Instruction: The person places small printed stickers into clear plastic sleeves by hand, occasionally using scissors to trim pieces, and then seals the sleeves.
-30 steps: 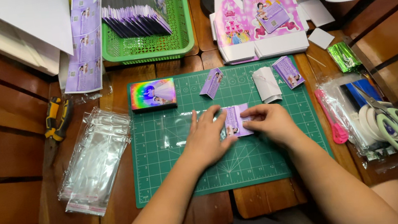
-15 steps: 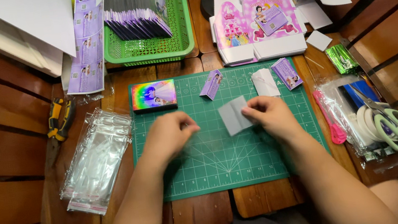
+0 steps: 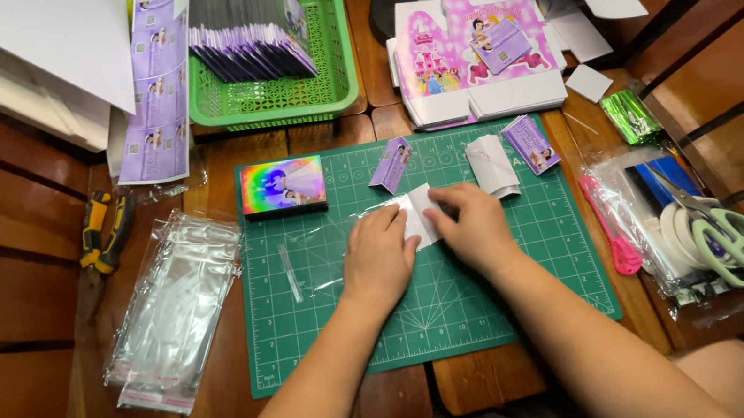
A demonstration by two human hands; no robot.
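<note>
At the middle of the frame, on the green cutting mat [image 3: 461,321] that covers the wooden bench [image 3: 227,416], both hands meet over a small white folded card [image 3: 420,215] lying in a clear cellophane sleeve [image 3: 337,232]. The left hand [image 3: 378,257] lies flat, fingers together and pressed down on the sleeve and the card's left edge, seemingly to pin the slippery film. The right hand [image 3: 476,223] curls over the card's right side, fingers bent and closed on its edge, apparently steadying it within the sleeve. Just above the hands, more folded purple cards [image 3: 390,165] stand or lie with a white folded piece [image 3: 492,166], within easy reach, and a rainbow-coloured box [image 3: 283,186] sits at the mat's upper left corner. Left of the mat, a stack of empty cellophane bags [image 3: 172,309] lies near the left arm, probably as supply. At the top, a green basket [image 3: 274,103] holds a row of finished-looking purple packets, and scissors [image 3: 729,231] rest at the right edge, clear of the work.
</note>
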